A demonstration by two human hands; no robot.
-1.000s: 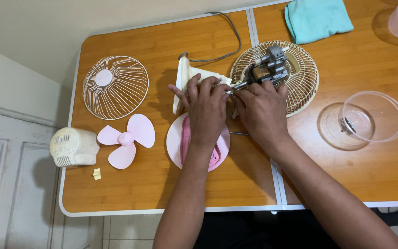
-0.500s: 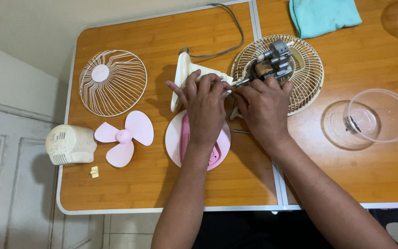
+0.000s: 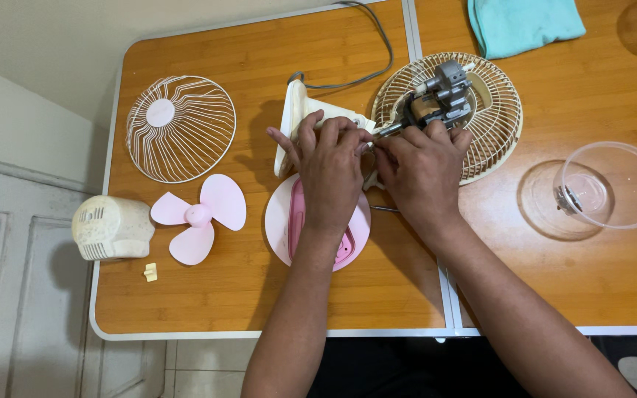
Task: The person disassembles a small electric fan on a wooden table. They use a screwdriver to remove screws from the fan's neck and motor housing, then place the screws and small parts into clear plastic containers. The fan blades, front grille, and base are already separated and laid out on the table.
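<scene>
Already removed: white wire front grille (image 3: 180,128); pink three-blade plastic propeller (image 3: 199,217); cream rear housing (image 3: 110,228).
Remaining: grey metal motor (image 3: 440,92) on cream rear guard (image 3: 492,125).
Left hand (image 3: 329,177): grip clenched on cream plastic stand neck (image 3: 294,118).
Right hand (image 3: 422,173): grip closed at the motor; contents cannot be told.

Bright, even light from above; soft shadows fall leftward of the hands and parts onto the desk (image 3: 200,295). Focus is sharp throughout, with mild glare on the clear bowl (image 3: 613,184).

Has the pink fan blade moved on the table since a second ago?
No. The pink fan blade keeps its place beside the cream motor cover and below the wire grille; only the camera view shifted.
</scene>
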